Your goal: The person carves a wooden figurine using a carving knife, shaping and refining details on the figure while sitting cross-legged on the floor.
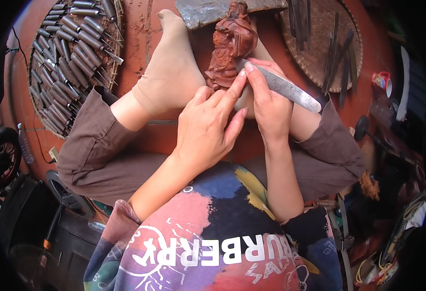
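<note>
"What lies nearest you?"

"My patterned shirt (222, 203), then my brown trousers (111, 165), knees spread wide over the red tiled floor (131, 88)."

"And your fingers?"

"Those of my right hand (273, 111) grasp a flat metal blade (288, 89). Its rounded end sticks out over my right shin; its other end meets a reddish-brown carved figurine (230, 46). On my left hand (205, 123), the forefinger stretches to just beside my right thumb tip, and the thumb stands free. The other fingertips bend out of sight by the figurine's base, so I cannot tell whether they grip it."

"Where is the figurine, exactly?"

"Between my feet (171, 68), in beige socks, leaning a little."

"And farther out?"

"On the left, a round woven tray (120, 43) is crowded with dark-handled tools (74, 72); shavings (140, 43) lie beside its right edge. On the right, another round tray (314, 72) carries dark metal strips (336, 53), one reaching past its near rim. Farthest, a grey slab (198, 14); the figurine's top overlaps its near edge in my view."
</note>
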The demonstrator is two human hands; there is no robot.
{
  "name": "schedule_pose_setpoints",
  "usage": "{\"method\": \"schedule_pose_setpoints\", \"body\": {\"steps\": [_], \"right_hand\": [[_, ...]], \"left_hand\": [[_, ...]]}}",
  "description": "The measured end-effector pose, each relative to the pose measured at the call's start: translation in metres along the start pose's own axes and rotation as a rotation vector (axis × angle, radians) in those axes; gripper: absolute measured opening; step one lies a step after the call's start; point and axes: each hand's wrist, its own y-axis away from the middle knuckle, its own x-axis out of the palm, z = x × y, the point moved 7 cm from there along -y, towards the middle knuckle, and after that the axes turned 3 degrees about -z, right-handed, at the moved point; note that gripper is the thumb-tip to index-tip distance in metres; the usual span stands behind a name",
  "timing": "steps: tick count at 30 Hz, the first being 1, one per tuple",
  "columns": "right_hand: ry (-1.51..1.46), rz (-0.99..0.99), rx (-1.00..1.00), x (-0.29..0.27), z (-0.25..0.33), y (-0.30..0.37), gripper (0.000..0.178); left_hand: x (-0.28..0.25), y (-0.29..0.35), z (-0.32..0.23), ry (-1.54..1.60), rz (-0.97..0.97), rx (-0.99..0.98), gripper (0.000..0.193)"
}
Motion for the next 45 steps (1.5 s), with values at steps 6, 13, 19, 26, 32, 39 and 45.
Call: {"method": "schedule_pose_setpoints", "body": {"steps": [6,13,19,26,32,39,45], "right_hand": [[0.140,0.048,-0.143,0.004,0.011,0.002,0.015],[0.176,0.113,-0.270,0.003,0.015,0.002,0.014],[-0.073,0.110,-0.049,-0.008,-0.006,-0.007,0.013],[-0.091,0.128,-0.081,-0.007,-0.005,-0.007,0.012],[0.224,0.211,-0.375,0.000,0.017,-0.003,0.013],[0.052,0.168,-0.236,-0.006,0.005,-0.007,0.012],[-0.115,0.162,-0.140,-0.013,0.000,-0.016,0.010]], "left_hand": [[-0.007,0.003,0.002,0.076,-0.062,0.047,0.065],[-0.006,0.006,0.001,0.074,-0.044,0.067,0.066],[0.002,-0.007,-0.008,-0.052,0.012,0.058,0.072],[0.005,-0.002,-0.010,-0.083,0.008,0.077,0.072],[0.003,0.006,-0.005,-0.047,0.006,0.066,0.071],[0.002,0.007,-0.006,-0.082,0.024,0.074,0.073],[0.013,-0.002,-0.009,-0.151,0.059,0.074,0.075]]}}
